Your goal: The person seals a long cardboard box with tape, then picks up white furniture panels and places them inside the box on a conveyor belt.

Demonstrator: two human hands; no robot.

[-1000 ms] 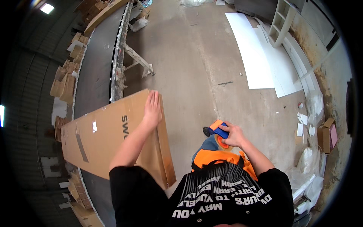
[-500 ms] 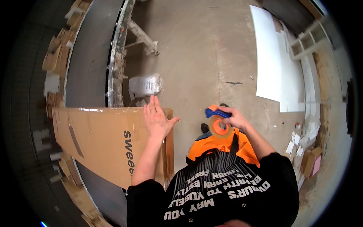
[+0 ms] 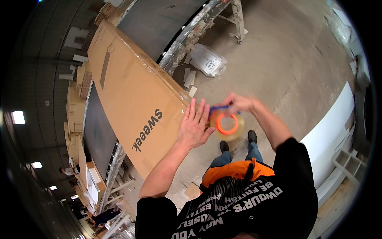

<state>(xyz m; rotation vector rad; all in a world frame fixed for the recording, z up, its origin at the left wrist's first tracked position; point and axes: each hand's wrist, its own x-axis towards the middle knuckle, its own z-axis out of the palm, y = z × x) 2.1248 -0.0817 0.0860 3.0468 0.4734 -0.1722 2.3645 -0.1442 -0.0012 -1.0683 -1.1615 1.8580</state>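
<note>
A long brown cardboard box [image 3: 131, 85] lies across a conveyor, with black lettering and a dark stripe on its face. My left hand [image 3: 193, 129] is laid flat on the box at its near right end, fingers stretched out. Just right of it, my right hand [image 3: 240, 103] grips a blue tape dispenser [image 3: 220, 128] with a roll of clear tape on an orange core. The dispenser's blue front end is at the box's end edge, beside my left fingertips; whether tape is stuck there is hidden. Motion blurs my right hand slightly.
The conveyor [image 3: 159, 20] has a dark belt and a worn metal frame. A plastic-wrapped bundle [image 3: 209, 59] and pale offcuts [image 3: 190, 77] lie on the floor beside it. White panels [image 3: 330, 131] lie at right. Cardboard stacks [image 3: 73, 115] stand at far left.
The view has turned, so the box now slants. My right hand has brought the tape dispenser from in front of my body left to the box's end. My left hand remains on the box.
</note>
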